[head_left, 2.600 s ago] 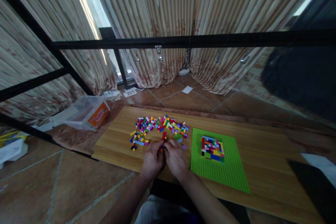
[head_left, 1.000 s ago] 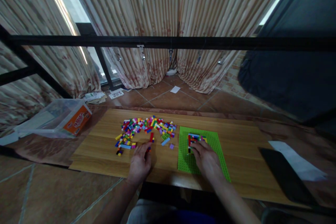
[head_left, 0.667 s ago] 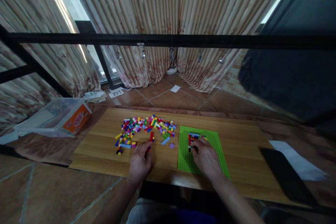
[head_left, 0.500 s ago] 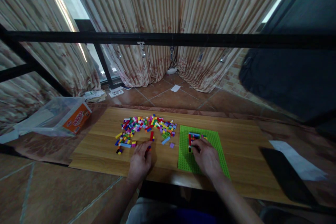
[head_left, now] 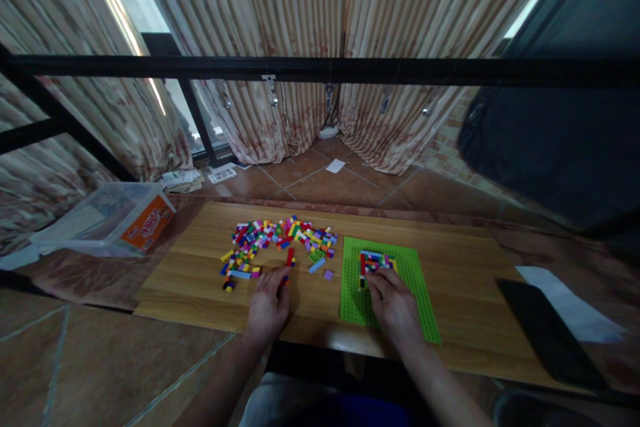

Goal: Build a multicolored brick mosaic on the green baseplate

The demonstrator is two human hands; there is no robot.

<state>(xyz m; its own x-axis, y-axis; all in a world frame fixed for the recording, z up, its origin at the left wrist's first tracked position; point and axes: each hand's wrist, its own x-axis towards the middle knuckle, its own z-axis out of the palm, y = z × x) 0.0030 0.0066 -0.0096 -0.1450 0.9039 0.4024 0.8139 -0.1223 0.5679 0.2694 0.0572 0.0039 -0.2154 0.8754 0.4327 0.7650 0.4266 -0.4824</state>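
Head view shows a person at a low wooden table (head_left: 175,290), seemingly partway through fitting toy bricks together. The brick block (head_left: 373,257) sits on the green base plate (head_left: 417,300), towards its far side, partly hidden by the right hand (head_left: 395,307). That hand's thumb and fingers are drawn close together at the block's near edge; whether they pinch a piece cannot be told. The left hand (head_left: 267,303) lies curled beside a few small bricks (head_left: 284,280), and its hold on them cannot be told either. As a judgement, the next move calls for studs lined up squarely and an even downward push, with neighbouring bricks left undisturbed.

Beyond the left hand, a pile of loose bricks (head_left: 273,233) spreads in an arc, near a red brick (head_left: 290,256) and a purple brick (head_left: 329,275). Left of the table stands a clear plastic box (head_left: 107,217) with an orange label. Striped curtains (head_left: 300,7) hang behind a black rail (head_left: 225,68), above a tiled floor (head_left: 280,181).
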